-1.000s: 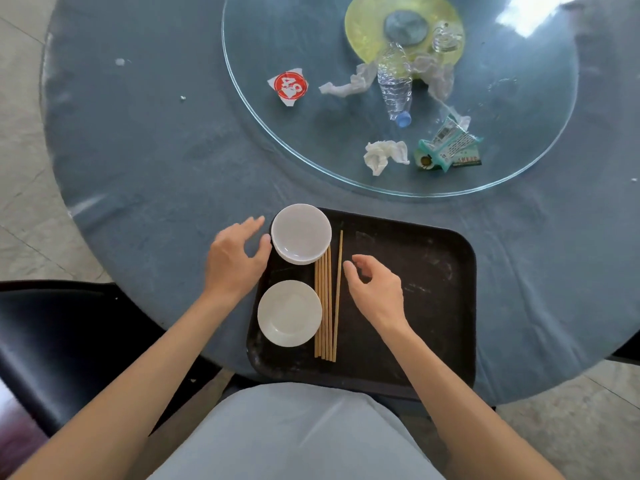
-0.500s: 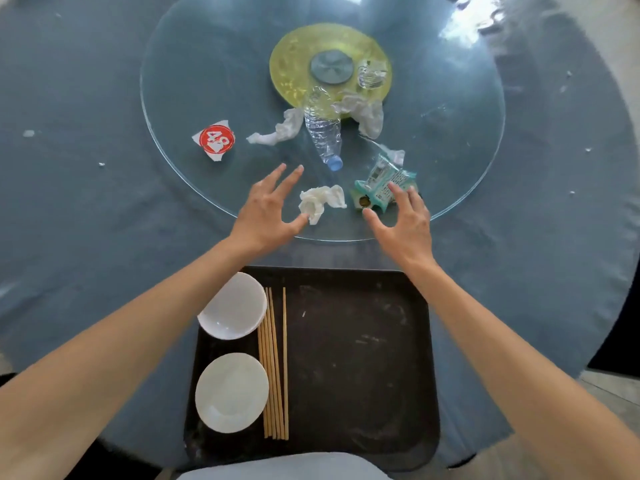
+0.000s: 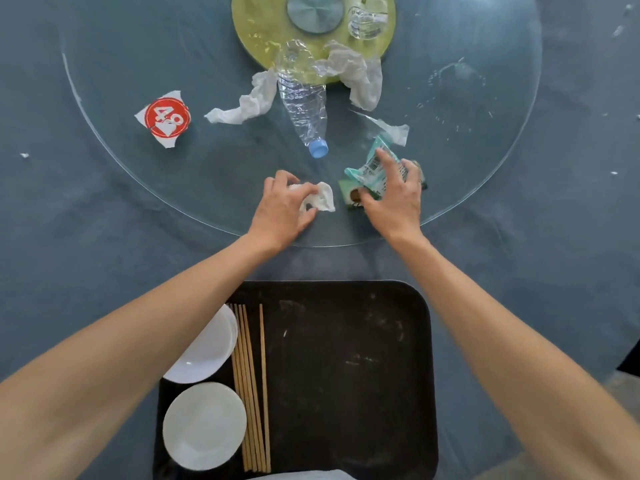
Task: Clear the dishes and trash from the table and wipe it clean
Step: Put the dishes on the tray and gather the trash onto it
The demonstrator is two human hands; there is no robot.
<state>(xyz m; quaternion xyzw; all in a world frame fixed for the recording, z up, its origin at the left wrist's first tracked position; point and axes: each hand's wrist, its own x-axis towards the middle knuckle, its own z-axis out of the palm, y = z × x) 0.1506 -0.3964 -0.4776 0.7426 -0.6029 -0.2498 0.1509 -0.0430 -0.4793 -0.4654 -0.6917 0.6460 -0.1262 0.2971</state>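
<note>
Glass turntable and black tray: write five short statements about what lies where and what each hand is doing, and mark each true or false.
1. The left hand pinches a crumpled white tissue. True.
2. The right hand grips the clear bottle. False: it is on the teal wrapper; the plastic bottle lies untouched on the glass turntable.
3. The bottle's blue cap points toward the person. True.
4. The chopsticks lie on the turntable. False: they lie on the black tray, beside two white dishes.
5. The red round lid is on the tray. False: it lies on the turntable's left side.
</note>
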